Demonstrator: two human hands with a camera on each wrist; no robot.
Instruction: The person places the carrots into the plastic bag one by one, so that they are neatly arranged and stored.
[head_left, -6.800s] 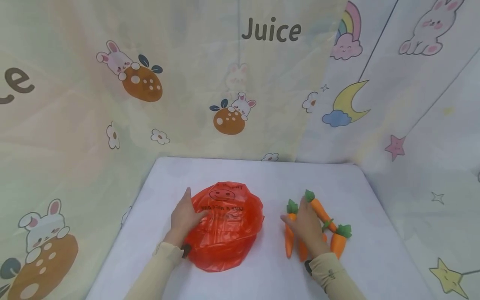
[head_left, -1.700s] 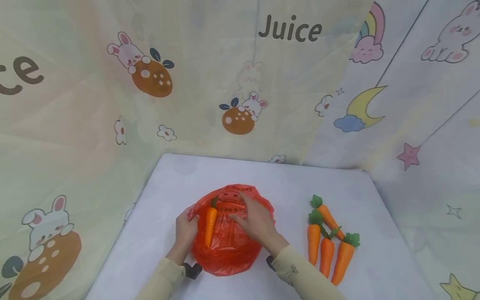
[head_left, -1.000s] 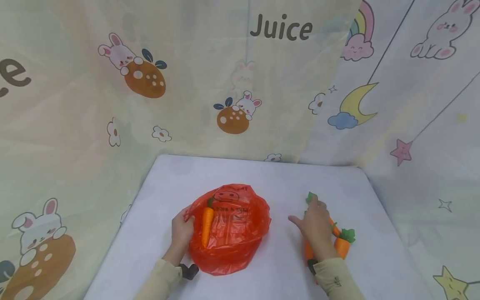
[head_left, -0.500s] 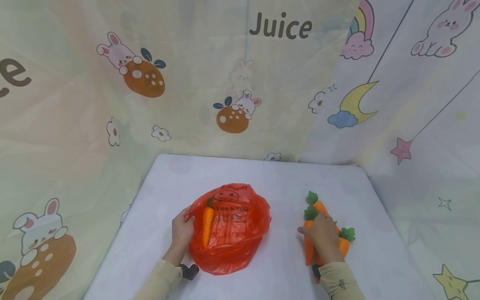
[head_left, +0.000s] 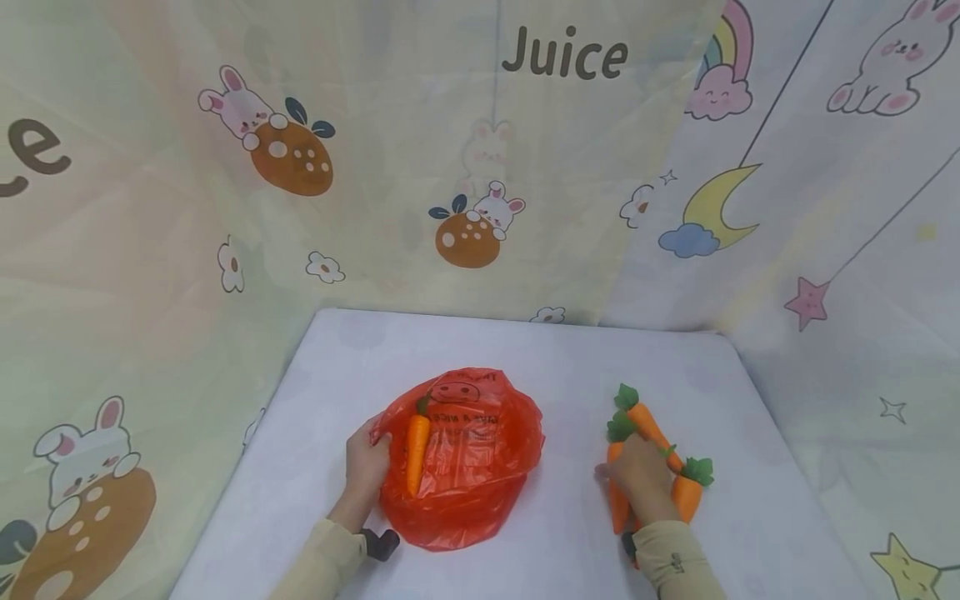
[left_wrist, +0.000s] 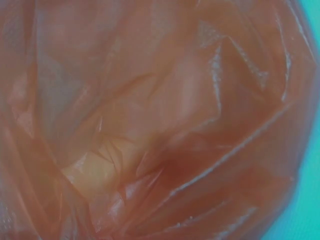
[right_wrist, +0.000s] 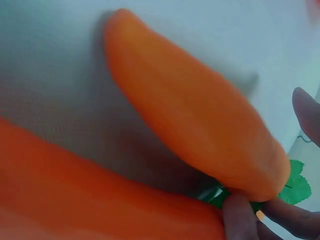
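Observation:
A red plastic bag [head_left: 472,500] with black print lies with its mouth spread, and one orange carrot [head_left: 417,454] with a green top rests in it. My left hand [head_left: 366,467] grips the bag's left rim; its fingers are hidden in the left wrist view, which the bag film [left_wrist: 185,100] fills. Over the group of carrots on the right is my right hand [head_left: 643,475]. Its fingertips [right_wrist: 239,215] touch the leafy end of the leftmost carrot [right_wrist: 190,105], while the thumb stands apart from it. A redder carrot [right_wrist: 100,195] lies alongside.
Beyond the right hand lie a carrot [head_left: 651,427] at the back and another [head_left: 686,497] on the right. The white table [head_left: 570,358] extends between bag and carrots. A printed cloth [head_left: 375,167] hangs behind and at both sides.
A carrot went into the bag between the first two frames. The right hand then left the bag for the carrots, and its fingers lowered among them. The left hand stays at the rim.

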